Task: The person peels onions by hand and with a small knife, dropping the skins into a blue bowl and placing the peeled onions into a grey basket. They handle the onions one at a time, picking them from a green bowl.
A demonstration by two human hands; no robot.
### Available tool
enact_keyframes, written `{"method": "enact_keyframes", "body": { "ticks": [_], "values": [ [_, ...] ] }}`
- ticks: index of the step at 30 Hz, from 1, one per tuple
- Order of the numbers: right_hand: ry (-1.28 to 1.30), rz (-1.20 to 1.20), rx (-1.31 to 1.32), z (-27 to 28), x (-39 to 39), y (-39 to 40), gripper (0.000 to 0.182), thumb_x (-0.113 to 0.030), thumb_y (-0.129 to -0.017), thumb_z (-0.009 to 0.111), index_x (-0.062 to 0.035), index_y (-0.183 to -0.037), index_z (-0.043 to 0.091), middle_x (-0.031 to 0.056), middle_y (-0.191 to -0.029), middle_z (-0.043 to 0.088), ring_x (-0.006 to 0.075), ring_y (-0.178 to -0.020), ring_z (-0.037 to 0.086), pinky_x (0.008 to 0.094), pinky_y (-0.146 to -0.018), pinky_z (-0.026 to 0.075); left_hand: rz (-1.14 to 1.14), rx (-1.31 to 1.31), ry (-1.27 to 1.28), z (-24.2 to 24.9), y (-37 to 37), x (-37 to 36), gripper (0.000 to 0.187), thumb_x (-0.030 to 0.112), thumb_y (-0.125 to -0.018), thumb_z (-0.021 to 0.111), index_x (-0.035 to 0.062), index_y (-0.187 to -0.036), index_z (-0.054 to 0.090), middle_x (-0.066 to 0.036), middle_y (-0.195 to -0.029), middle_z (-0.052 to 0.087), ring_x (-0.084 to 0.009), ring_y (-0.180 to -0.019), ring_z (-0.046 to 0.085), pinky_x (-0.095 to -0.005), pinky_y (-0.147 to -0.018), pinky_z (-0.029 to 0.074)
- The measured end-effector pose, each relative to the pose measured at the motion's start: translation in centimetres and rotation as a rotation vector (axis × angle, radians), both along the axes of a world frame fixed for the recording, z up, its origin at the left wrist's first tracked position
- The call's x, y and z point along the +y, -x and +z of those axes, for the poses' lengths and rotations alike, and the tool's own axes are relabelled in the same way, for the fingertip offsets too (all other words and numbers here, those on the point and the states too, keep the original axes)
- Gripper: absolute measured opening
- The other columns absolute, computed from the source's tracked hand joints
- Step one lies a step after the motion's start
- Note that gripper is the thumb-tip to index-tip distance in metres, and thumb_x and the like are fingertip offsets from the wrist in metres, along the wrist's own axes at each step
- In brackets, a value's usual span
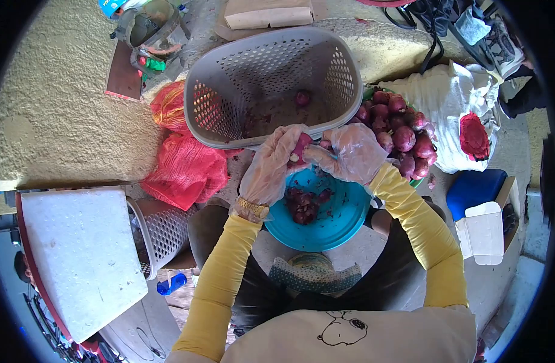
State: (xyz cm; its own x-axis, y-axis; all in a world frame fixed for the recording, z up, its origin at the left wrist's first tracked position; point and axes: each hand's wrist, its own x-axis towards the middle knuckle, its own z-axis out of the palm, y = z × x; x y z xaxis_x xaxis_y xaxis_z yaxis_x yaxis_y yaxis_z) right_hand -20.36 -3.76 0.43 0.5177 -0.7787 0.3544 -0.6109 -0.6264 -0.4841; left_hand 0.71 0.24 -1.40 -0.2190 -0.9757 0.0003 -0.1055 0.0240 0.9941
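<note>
Both my hands wear clear plastic gloves and meet above a blue basin. My left hand is closed around a red onion, with a pale patch showing on its side. My right hand is curled with its fingertips close against the onion. A small reddish bit shows by those fingers; what they pinch is hidden. In the basin lies a heap of dark red onion skins. Behind my hands stands a grey perforated basket, with a single red onion and skin scraps on its bottom.
Many red onions are piled at the right, before a white sack. Red mesh bags lie left of the basket. A white foam board stands near a second basket. An open carton sits at far right.
</note>
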Motion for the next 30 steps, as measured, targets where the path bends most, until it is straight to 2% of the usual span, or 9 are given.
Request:
{"method": "enact_keyframes", "body": {
  "ticks": [3, 6, 8, 9, 11, 12, 14, 17, 30],
  "values": [
    [-0.084, 0.064, -0.007, -0.5, -0.1, 0.2, 0.045, -0.053, -0.088, 0.077, -0.0094, -0.079, 0.071, 0.0152, -0.06, 0.06, 0.0399, -0.056, 0.061, 0.0481, -0.054, 0.047, 0.037, 0.301, -0.208, -0.2, -0.3, 0.1, 0.04, 0.035, -0.112, 0.049, 0.0008, -0.128, 0.061, -0.007, -0.12, 0.056, -0.0153, -0.104, 0.059, -0.0333, -0.09, 0.061],
    [-0.136, 0.105, 0.199, -1.0, -0.1, 0.3, 0.043, -0.055, -0.086, 0.078, -0.0118, -0.082, 0.075, 0.0124, -0.06, 0.061, 0.0375, -0.056, 0.062, 0.0469, -0.054, 0.047, -0.113, -0.359, 0.184, -1.0, -1.3, -0.1, 0.087, -0.007, -0.076, 0.078, 0.0096, -0.154, 0.043, -0.011, -0.121, 0.06, -0.0265, -0.1, 0.064, -0.0345, -0.093, 0.057],
    [-0.065, 0.136, 0.176, -0.5, 0.2, 0.3, 0.045, -0.058, -0.085, 0.078, -0.0127, -0.083, 0.076, 0.011, -0.06, 0.062, 0.0359, -0.056, 0.063, 0.0464, -0.055, 0.048, 0.094, 0.28, -0.39, 1.4, -0.2, -0.2, 0.045, 0.043, -0.109, 0.054, 0.0037, -0.129, 0.061, -0.004, -0.111, 0.06, -0.015, -0.097, 0.06, -0.0325, -0.082, 0.057],
    [0.007, 0.167, 0.154, -0.2, 0.3, 0.2, 0.047, -0.06, -0.083, 0.078, -0.0135, -0.083, 0.076, 0.0096, -0.061, 0.064, 0.0343, -0.056, 0.063, 0.0458, -0.055, 0.048, 0.095, 0.281, -0.39, 0.2, -0.3, -0.4, 0.045, 0.043, -0.109, 0.054, 0.0037, -0.129, 0.061, -0.004, -0.111, 0.06, -0.015, -0.097, 0.06, -0.0325, -0.082, 0.057],
    [0.011, 0.199, 0.128, -0.7, 0.5, 0.1, 0.048, -0.062, -0.081, 0.079, -0.0141, -0.082, 0.076, 0.0086, -0.062, 0.065, 0.0331, -0.058, 0.065, 0.0453, -0.057, 0.05, 0.134, -0.396, 0.751, -3.2, -0.7, -1.1, 0.044, 0.046, -0.108, 0.056, 0.0059, -0.126, 0.063, -0.001, -0.102, 0.056, -0.0105, -0.084, 0.051, -0.0272, -0.074, 0.052],
    [0.015, 0.23, 0.101, -0.5, 0.6, -0.2, 0.05, -0.064, -0.079, 0.08, -0.0147, -0.081, 0.076, 0.0076, -0.064, 0.066, 0.0318, -0.06, 0.066, 0.0448, -0.058, 0.051, 0.134, -0.396, 0.751, -3.1, -0.3, -1.0, 0.044, 0.046, -0.108, 0.056, 0.0059, -0.126, 0.063, -0.001, -0.102, 0.056, -0.0105, -0.084, 0.051, -0.0272, -0.074, 0.052],
    [-0.089, 0.204, 0.128, 0.5, 0.3, -0.1, 0.053, -0.066, -0.078, 0.08, -0.0137, -0.079, 0.074, 0.0076, -0.065, 0.066, 0.0317, -0.061, 0.067, 0.0446, -0.06, 0.052, 0.204, 0.169, 0.002, -2.9, 0.6, -0.6, 0.041, 0.044, -0.107, 0.058, 0.0079, -0.125, 0.065, 0.002, -0.097, 0.052, -0.0078, -0.079, 0.046, -0.0237, -0.07, 0.047],
    [-0.098, 0.086, 0.165, 1.3, -0.1, -0.1, 0.06, -0.07, -0.075, 0.08, -0.0107, -0.076, 0.07, 0.0077, -0.065, 0.067, 0.0321, -0.063, 0.067, 0.044, -0.062, 0.054, 0.163, 0.361, -0.401, 0.8, 0.0, 0.0, 0.038, 0.04, -0.107, 0.059, 0.0084, -0.128, 0.065, 0.003, -0.1, 0.054, -0.0075, -0.084, 0.051, -0.0239, -0.072, 0.049],
    [0.172, 0.015, 0.061, -0.5, -0.4, 0.1, 0.069, -0.074, -0.082, 0.071, -0.0055, -0.082, 0.067, 0.014, -0.064, 0.064, 0.0369, -0.063, 0.069, 0.0456, -0.057, 0.054, 0.067, 0.348, -0.259, 0.7, 0.4, 0.3, 0.033, 0.039, -0.105, 0.064, 0.0109, -0.122, 0.062, 0.006, -0.103, 0.059, -0.0033, -0.09, 0.056, -0.0209, -0.074, 0.05]
  ]
}}
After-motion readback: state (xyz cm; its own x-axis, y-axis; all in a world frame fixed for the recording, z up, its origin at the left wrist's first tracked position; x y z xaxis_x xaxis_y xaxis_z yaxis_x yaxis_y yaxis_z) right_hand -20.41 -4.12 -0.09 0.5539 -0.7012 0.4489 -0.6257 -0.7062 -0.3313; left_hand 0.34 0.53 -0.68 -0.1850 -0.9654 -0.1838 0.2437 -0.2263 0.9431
